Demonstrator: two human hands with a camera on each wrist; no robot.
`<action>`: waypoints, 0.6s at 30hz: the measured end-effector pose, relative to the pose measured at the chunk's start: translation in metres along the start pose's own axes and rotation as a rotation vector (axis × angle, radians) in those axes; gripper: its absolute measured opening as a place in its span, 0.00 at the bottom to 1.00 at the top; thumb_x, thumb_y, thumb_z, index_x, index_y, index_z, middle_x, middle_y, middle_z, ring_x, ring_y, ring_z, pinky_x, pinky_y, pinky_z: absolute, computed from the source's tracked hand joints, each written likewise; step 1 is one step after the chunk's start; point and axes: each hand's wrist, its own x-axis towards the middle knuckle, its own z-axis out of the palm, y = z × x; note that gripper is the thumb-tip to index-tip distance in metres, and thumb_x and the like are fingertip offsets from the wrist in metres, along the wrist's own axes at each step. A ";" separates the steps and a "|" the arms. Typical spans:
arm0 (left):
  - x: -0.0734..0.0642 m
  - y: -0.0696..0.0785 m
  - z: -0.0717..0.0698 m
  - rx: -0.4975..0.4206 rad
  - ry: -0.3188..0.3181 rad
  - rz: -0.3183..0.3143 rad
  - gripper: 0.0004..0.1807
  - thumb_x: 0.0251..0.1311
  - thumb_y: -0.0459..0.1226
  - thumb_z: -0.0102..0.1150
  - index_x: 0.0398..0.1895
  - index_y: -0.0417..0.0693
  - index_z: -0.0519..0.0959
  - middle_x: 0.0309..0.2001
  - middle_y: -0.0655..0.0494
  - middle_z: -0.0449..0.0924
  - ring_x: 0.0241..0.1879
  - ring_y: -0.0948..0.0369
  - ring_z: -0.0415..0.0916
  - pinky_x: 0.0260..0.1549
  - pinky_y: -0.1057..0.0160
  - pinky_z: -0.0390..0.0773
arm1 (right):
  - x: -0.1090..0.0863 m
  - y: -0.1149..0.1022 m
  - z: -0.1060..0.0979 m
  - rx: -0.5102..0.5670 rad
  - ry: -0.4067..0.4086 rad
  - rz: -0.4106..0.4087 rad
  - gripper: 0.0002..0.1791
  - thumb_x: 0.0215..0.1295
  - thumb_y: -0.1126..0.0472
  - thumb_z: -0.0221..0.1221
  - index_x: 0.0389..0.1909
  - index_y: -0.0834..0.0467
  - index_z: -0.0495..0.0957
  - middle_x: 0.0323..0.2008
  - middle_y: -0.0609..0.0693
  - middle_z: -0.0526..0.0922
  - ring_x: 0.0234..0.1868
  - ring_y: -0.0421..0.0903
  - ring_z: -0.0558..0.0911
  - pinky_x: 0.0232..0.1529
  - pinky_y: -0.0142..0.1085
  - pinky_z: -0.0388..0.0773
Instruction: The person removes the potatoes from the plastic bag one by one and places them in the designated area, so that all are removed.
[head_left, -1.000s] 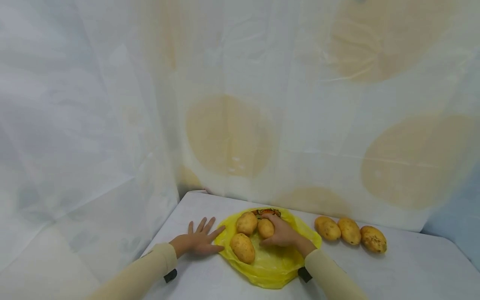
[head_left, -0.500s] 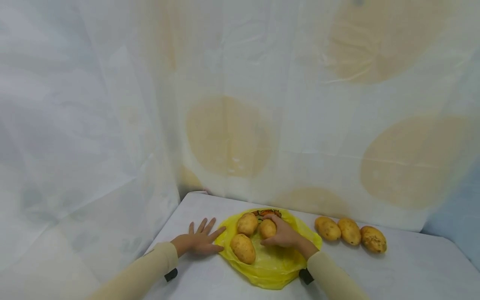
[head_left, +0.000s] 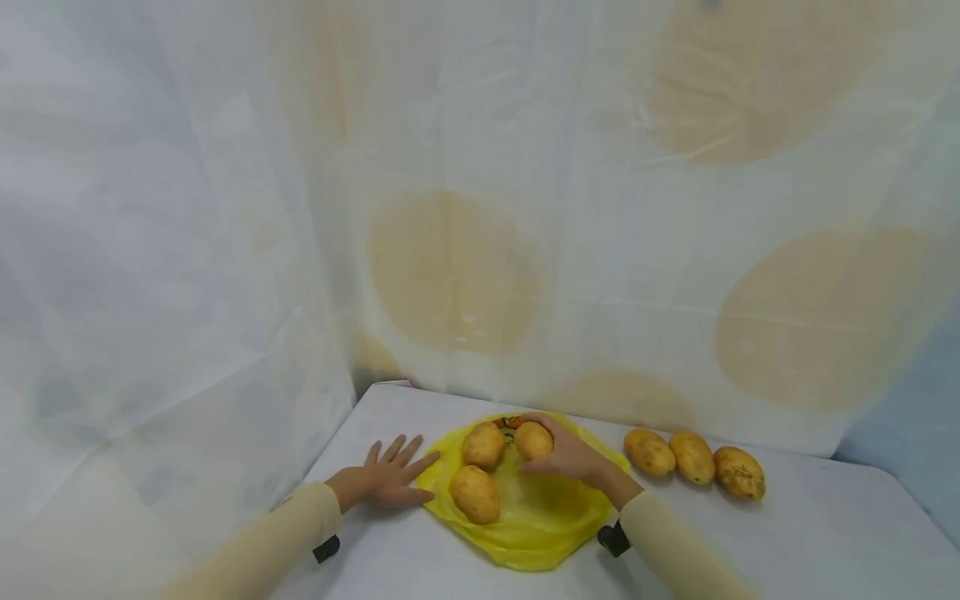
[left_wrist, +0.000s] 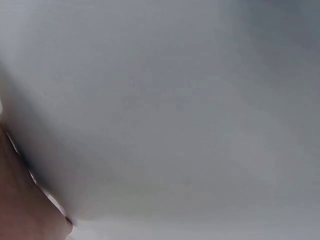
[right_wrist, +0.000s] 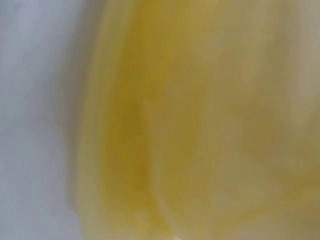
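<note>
the yellow bag looks like thin, crinkled plastic with a soft sheen, and the potatoes show smooth, mostly matt skins, while the rightmost potato of the row carries a rougher, mottled patch. the table has a smooth, matt white surface. the hanging sheet seems to be plastic, lightly creased and faintly glossy, and the pale sleeves look like matt cloth.

From my station I log the site as screened-off and booth-like; building type I cannot tell. Evidence: a white, creased hanging sheet with large tan discs behind; a whitish sheet with faint grey-green prints at left; a pale-blue upright surface at right, hemming in a white flat-topped table.
</note>
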 end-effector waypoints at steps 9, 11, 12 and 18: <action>-0.008 -0.010 0.002 -0.015 0.023 -0.024 0.44 0.59 0.73 0.40 0.78 0.72 0.52 0.81 0.52 0.36 0.79 0.42 0.32 0.69 0.29 0.33 | -0.014 -0.038 -0.013 0.123 -0.074 -0.015 0.42 0.58 0.58 0.70 0.72 0.46 0.60 0.58 0.61 0.72 0.43 0.52 0.82 0.41 0.49 0.83; -0.009 -0.010 0.003 -0.022 0.009 -0.014 0.45 0.59 0.74 0.39 0.78 0.72 0.51 0.81 0.53 0.35 0.79 0.42 0.31 0.69 0.29 0.33 | -0.021 -0.041 -0.016 0.108 -0.070 0.002 0.42 0.58 0.58 0.70 0.71 0.45 0.60 0.57 0.61 0.72 0.41 0.52 0.81 0.40 0.50 0.83; -0.009 -0.010 0.003 -0.023 0.003 -0.007 0.45 0.59 0.75 0.38 0.78 0.72 0.51 0.81 0.53 0.34 0.79 0.42 0.31 0.69 0.29 0.32 | -0.024 -0.043 -0.019 0.096 -0.064 0.004 0.43 0.58 0.58 0.70 0.71 0.45 0.60 0.57 0.61 0.72 0.40 0.51 0.80 0.38 0.49 0.82; -0.004 -0.008 0.001 -0.029 0.004 -0.004 0.46 0.58 0.75 0.37 0.78 0.72 0.50 0.81 0.53 0.33 0.79 0.42 0.30 0.69 0.30 0.30 | -0.041 -0.046 -0.039 0.063 -0.038 0.000 0.43 0.57 0.58 0.70 0.71 0.45 0.59 0.56 0.60 0.71 0.40 0.51 0.76 0.36 0.45 0.78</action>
